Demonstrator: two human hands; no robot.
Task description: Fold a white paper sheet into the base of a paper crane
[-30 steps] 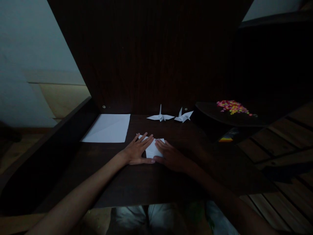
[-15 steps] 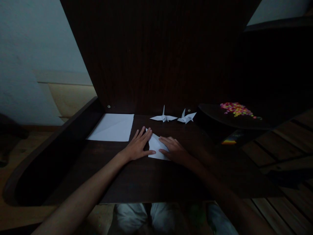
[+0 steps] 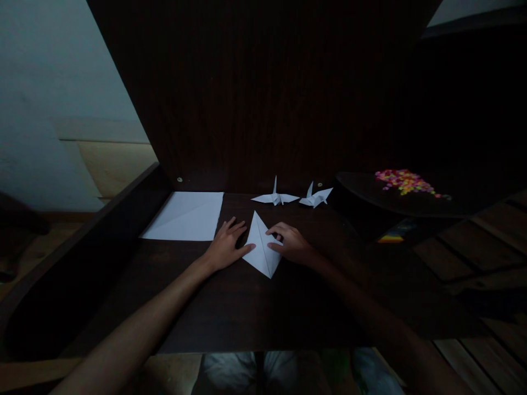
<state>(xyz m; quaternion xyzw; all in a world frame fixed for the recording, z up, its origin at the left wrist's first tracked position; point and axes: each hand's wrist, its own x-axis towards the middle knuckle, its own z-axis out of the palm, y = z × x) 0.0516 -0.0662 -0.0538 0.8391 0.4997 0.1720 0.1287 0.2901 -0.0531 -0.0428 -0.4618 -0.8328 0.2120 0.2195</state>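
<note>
A white sheet folded into a kite shape (image 3: 263,255) lies flat on the dark wooden surface, a crease running down its middle. My left hand (image 3: 226,245) rests open beside it with fingers spread, the thumb tip on the paper's left edge. On the right edge lies my right hand (image 3: 292,243), fingers bent and apart from the thumb, which touches the paper. Two white paper cranes, a left one (image 3: 275,198) and a right one (image 3: 316,196), stand behind the folded paper.
Flat white paper (image 3: 185,216) lies at the back left. Small pink and yellow pieces (image 3: 405,182) are heaped on a raised dark shelf (image 3: 370,200) at the right. A dark side panel (image 3: 82,258) bounds the left, and an upright dark board (image 3: 263,99) the back.
The folded paper has turned, its upper point now upward and lower point toward me. My left fingers have come off it, leaving the thumb. My right fingers have bent at the right edge.
</note>
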